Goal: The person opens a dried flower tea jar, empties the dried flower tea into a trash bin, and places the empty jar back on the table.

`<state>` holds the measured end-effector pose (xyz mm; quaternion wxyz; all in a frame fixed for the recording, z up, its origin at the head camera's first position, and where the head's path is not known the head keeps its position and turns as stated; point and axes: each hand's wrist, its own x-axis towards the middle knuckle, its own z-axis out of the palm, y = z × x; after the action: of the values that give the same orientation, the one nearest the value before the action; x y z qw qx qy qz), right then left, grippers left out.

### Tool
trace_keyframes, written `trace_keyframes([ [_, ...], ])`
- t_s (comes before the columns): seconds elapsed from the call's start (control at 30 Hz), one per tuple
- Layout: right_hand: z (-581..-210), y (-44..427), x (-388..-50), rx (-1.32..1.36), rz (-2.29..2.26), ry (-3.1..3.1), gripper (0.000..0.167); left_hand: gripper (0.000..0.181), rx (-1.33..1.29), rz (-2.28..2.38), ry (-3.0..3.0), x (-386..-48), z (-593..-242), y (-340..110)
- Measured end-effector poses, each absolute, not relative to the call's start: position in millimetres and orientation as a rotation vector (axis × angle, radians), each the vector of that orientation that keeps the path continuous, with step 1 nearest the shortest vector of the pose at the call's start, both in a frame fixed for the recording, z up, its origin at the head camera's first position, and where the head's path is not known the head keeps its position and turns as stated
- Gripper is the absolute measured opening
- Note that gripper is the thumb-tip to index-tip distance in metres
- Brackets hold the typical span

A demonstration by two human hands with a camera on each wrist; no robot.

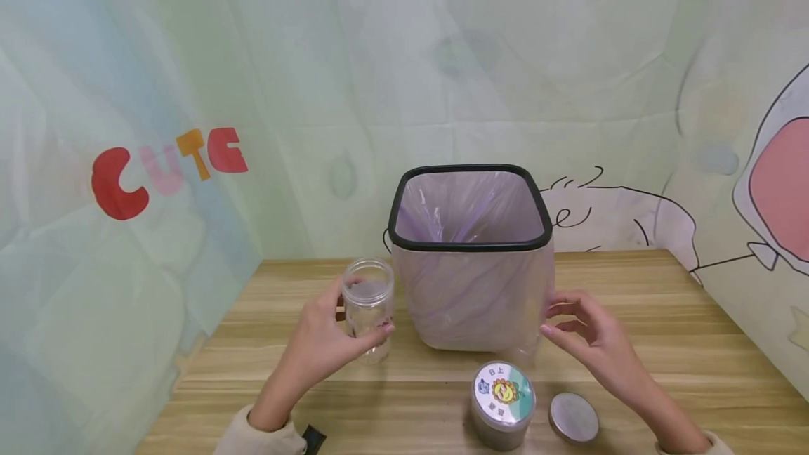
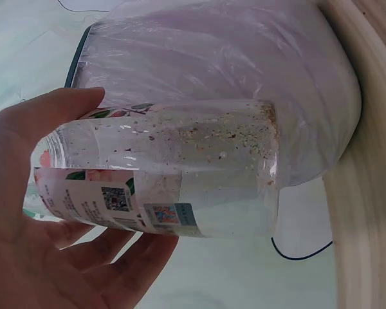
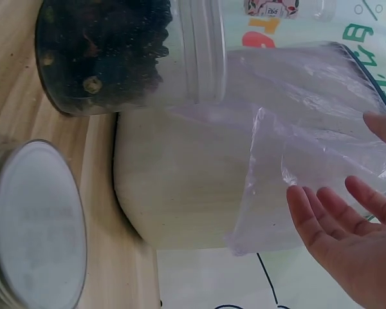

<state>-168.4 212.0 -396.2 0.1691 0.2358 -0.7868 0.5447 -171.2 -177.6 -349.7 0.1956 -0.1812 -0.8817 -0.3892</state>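
Observation:
My left hand [image 1: 322, 343] grips a clear, lidless jar [image 1: 369, 314] upright, left of the lined bin [image 1: 474, 293]. In the left wrist view the jar [image 2: 212, 167] has a printed label and small brown crumbs near its base; the thumb and fingers of my left hand [image 2: 77, 251] curl round its upper part. My right hand [image 1: 594, 350] is beside the bin's right side with relaxed, slightly bent fingers and holds nothing. In the right wrist view that hand [image 3: 347, 225] is close to the loose purple bag [image 3: 270, 187]; whether it touches is unclear.
A lidded jar [image 1: 503, 406] with a sunflower sticker stands at the table's front, with a round silver lid [image 1: 574, 418] to its right. Dark contents show inside that jar [image 3: 109, 58] in the right wrist view. A printed cloth hangs behind the table [image 1: 632, 286].

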Motion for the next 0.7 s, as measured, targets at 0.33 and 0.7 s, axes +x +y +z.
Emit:
trace_keyframes([
  [0.33, -411.4, 209.6, -161.9, 0.912, 1.586, -2.219, 0.046, 0.072, -0.507, -1.148, -2.498, -162.7, -372.7, -174.5],
  [0.7, -430.1, 210.2, -158.7, 0.981, 1.643, -2.339, 0.057, 0.069, -0.537, -1.196, -2.526, -158.5, -386.7, -173.0],
])
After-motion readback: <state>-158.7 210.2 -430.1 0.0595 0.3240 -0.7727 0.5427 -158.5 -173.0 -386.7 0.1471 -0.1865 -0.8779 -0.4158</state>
